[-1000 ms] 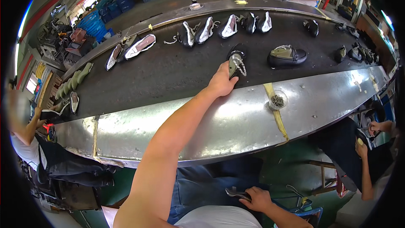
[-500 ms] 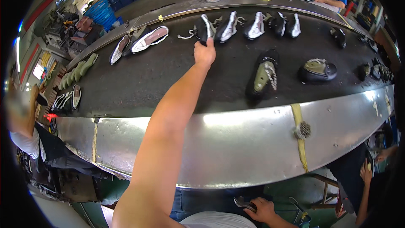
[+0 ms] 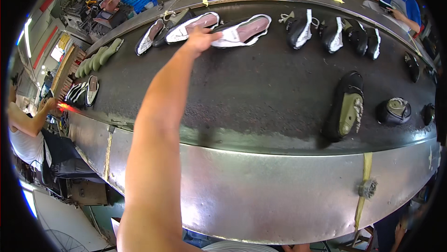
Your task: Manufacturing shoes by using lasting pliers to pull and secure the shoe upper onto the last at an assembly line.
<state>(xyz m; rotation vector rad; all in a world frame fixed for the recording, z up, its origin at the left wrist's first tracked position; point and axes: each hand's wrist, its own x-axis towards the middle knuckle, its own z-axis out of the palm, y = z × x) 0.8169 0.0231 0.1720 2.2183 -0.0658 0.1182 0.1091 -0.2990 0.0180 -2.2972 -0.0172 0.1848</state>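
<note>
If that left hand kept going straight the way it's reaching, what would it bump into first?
Probably the white shoe upper with the pink lining. The left hand stretches across the dark conveyor belt, and its fingertips already look to be at that upper's near end, though depth is hard to judge here.

A single head-worn fisheye view looks steeply down and forward over the dark conveyor surface (image 3: 260, 93), whose steel front wall (image 3: 279, 191) bulges close beneath the lens. The far edge of the surface curves along the top of the frame; black corners ring the circular picture, and straight lines bow toward its rim.
</note>
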